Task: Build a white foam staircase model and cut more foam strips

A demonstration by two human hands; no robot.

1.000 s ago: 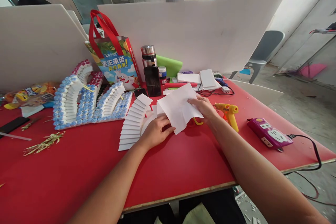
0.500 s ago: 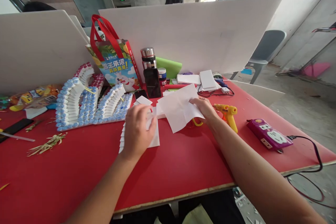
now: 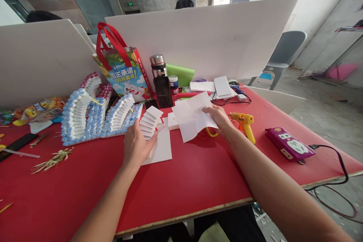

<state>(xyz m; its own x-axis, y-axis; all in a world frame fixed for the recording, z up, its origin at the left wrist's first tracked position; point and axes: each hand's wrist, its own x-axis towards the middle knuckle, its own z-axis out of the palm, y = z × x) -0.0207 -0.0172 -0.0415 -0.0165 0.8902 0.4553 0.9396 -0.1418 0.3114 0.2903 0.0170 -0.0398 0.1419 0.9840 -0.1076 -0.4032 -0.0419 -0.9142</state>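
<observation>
My left hand [image 3: 136, 146] is closed round the near end of a white stepped staircase piece [image 3: 149, 118], which rises off a flat white sheet [image 3: 162, 148] on the red table [image 3: 184, 181]. My right hand [image 3: 220, 118] pinches a creased white paper sheet [image 3: 191, 116] and holds it just above the table. Under the paper peeks an orange-handled pair of scissors [image 3: 210, 133]. A yellow glue gun [image 3: 244, 122] lies just right of my right hand.
A blue-and-white beaded staircase model [image 3: 93, 111] stands at the left, a printed bag with red handles [image 3: 124, 72] behind it. A steel flask [image 3: 158, 66], dark phone [image 3: 163, 91], white blocks [image 3: 222, 86] and a purple power strip [image 3: 289, 145] also sit here. White partition boards [image 3: 215, 38] close the back.
My left hand let go of the paper, moved left and took hold of the white stepped piece, lifting its near end. My right hand stayed with the paper.
</observation>
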